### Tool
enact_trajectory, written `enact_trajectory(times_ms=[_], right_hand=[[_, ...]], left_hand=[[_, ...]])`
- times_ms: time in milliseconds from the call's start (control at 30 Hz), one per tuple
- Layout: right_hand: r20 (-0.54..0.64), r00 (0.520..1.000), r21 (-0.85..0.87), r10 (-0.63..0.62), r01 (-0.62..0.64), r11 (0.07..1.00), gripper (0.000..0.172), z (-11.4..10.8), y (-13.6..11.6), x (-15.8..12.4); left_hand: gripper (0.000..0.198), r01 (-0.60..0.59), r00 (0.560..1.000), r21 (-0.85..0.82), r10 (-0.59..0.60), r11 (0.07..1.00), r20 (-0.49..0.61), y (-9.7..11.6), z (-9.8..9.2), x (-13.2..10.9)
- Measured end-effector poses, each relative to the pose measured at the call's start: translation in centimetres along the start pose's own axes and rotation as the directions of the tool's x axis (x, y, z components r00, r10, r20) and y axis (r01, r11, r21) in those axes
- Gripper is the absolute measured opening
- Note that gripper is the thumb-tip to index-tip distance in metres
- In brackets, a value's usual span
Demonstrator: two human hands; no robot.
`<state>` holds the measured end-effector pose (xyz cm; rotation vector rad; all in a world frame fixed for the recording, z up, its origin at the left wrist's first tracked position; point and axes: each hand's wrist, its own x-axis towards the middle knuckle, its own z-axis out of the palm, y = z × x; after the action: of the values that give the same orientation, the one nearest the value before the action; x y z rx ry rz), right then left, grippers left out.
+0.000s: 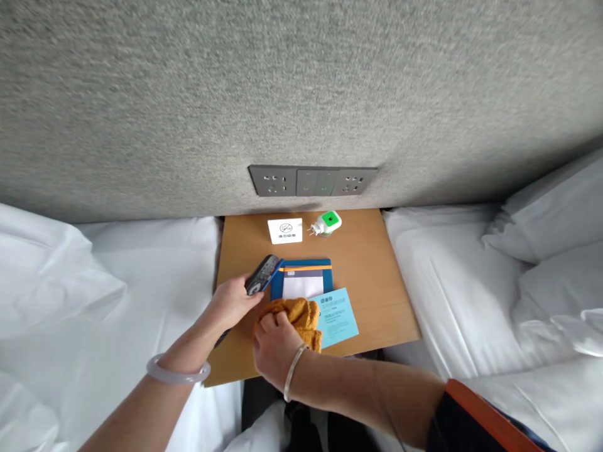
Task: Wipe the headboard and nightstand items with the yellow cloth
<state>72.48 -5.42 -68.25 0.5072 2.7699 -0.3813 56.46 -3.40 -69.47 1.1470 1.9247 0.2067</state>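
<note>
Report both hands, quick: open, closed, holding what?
Left hand: closed, holding the black remote.
Right hand: closed, fingers bunched on the mustard cloth.

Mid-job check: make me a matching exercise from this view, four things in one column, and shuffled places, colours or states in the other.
1. remote control
2. cloth
3. plug-in device
4. no-smoking sign

A. white and green, prongs showing
B. in the left hand
C. white, with black print
D. mustard-coloured, bunched at the right hand

Pairs: 1-B, 2-D, 3-A, 4-C
</note>
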Motion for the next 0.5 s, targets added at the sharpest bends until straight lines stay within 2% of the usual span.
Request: enact_trajectory(times_ms=[167,233,300,333,400,433,500], right_hand=[[0.144,0.988,0.089,0.062,-0.076,0.993,0.026,-0.4,-1.1,-1.2],[0.207,0.978,0.122,0.011,-0.037,0.992,0.021,-1.6,-1.2,-2.4],[0.234,0.972,0.191,-0.015,-0.030,0.981,0.021,-3.5,-0.5,-4.9],[0.224,0.975,0.237,0.002,-0.056,0.970,0.022,-4.4,0.2,-6.6],[0.169,0.978,0.312,0.119,-0.168,0.935,0.028,-5.9,2.8,-10.6],[0.142,0.968,0.321,0.206,-0.242,0.916,0.032,-6.2,4.7,-12.6],[0.099,0.916,0.266,0.388,-0.400,0.877,0.041,-6.1,9.3,-16.0]], left_hand=[[0.024,0.038,0.999,0.018,-0.038,0.999,0.009,1.0,0.9,0.1],[0.022,0.068,0.998,0.004,-0.068,0.998,0.011,1.2,1.2,-0.1],[0.022,0.086,0.996,-0.004,-0.086,0.996,0.002,1.1,1.6,-0.3],[0.023,0.096,0.995,-0.006,-0.096,0.995,-0.010,1.0,1.8,-0.4],[0.026,0.103,0.994,-0.053,-0.104,0.993,-0.021,0.4,2.5,-0.6],[0.027,0.104,0.994,-0.097,-0.107,0.990,-0.021,0.1,2.9,-0.7],[0.032,0.128,0.991,-0.179,-0.133,0.975,-0.016,-0.5,3.8,-0.8]])
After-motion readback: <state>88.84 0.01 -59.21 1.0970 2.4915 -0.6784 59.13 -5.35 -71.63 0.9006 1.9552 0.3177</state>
